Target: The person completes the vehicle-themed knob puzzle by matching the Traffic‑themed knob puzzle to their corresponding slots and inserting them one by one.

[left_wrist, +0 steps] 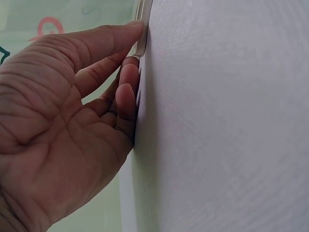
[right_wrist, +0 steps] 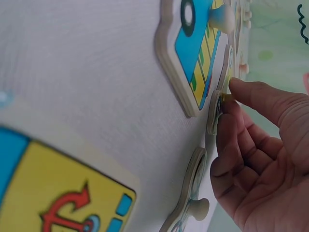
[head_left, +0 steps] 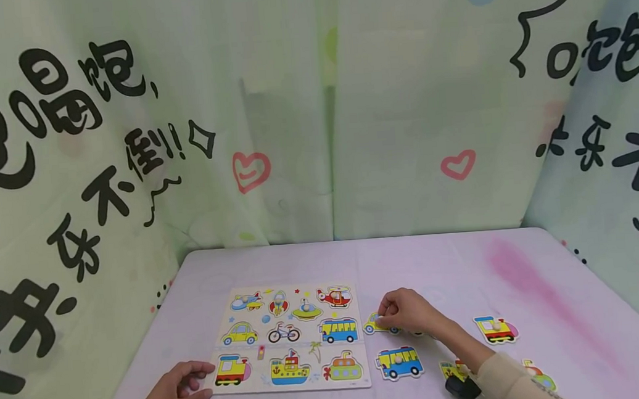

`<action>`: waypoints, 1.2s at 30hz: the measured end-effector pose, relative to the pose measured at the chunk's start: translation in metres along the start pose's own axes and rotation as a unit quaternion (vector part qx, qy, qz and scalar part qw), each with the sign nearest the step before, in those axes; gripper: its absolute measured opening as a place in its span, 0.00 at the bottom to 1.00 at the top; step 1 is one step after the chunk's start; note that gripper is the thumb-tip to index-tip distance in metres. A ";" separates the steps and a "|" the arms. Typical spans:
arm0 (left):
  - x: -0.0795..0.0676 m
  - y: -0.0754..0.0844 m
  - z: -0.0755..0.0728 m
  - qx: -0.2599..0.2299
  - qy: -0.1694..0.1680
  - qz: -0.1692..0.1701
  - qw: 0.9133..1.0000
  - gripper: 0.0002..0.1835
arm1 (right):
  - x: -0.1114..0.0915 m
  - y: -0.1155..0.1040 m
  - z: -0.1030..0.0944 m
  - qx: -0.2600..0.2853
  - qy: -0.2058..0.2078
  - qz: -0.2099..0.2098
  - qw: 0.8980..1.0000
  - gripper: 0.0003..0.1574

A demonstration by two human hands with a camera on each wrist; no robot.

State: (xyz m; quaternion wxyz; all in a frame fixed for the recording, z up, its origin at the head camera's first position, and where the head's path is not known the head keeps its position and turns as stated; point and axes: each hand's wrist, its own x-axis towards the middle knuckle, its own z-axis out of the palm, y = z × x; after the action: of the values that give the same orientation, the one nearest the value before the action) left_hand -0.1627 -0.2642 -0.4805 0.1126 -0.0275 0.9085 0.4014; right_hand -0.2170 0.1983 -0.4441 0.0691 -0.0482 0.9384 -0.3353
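Observation:
My right hand [head_left: 407, 311] pinches the knob of a yellow car piece [head_left: 370, 327] just right of the puzzle board [head_left: 288, 389]. In the right wrist view, thumb and forefinger meet on that knob, the other fingers [right_wrist: 229, 164] curled. My left hand [head_left: 174, 392] holds the board's left edge near its front corner; in the left wrist view the thumb [left_wrist: 111, 41] lies against the board edge [left_wrist: 143, 29]. The board shows vehicle pictures in three rows, with small knobs along the top row. A blue and yellow bus piece [head_left: 399, 364] lies below the car piece.
Loose knobbed pieces lie to the right: a train [head_left: 495, 330], a boat [head_left: 451, 371] partly covered by the black wrist camera [head_left: 463, 390], and a submarine [head_left: 542, 378] near the sleeve [head_left: 510, 381]. Printed curtains [head_left: 401, 95] hang behind and beside the table [head_left: 412, 255].

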 end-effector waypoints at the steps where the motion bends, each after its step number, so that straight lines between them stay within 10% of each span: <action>1: 0.000 0.000 0.000 -0.001 0.000 -0.002 1.000 0.24 | 0.000 0.000 0.000 0.004 0.000 0.001 1.000 0.12; 36: -0.002 -0.002 -0.001 -0.005 -0.001 0.025 1.000 0.23 | -0.007 0.004 0.006 0.079 0.044 0.015 0.996 0.12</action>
State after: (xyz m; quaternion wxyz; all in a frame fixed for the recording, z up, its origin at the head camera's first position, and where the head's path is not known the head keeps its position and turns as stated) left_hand -0.1610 -0.2665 -0.4808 0.1035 -0.0053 0.9066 0.4090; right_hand -0.2096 0.1988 -0.4503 0.0358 -0.0139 0.9117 -0.4090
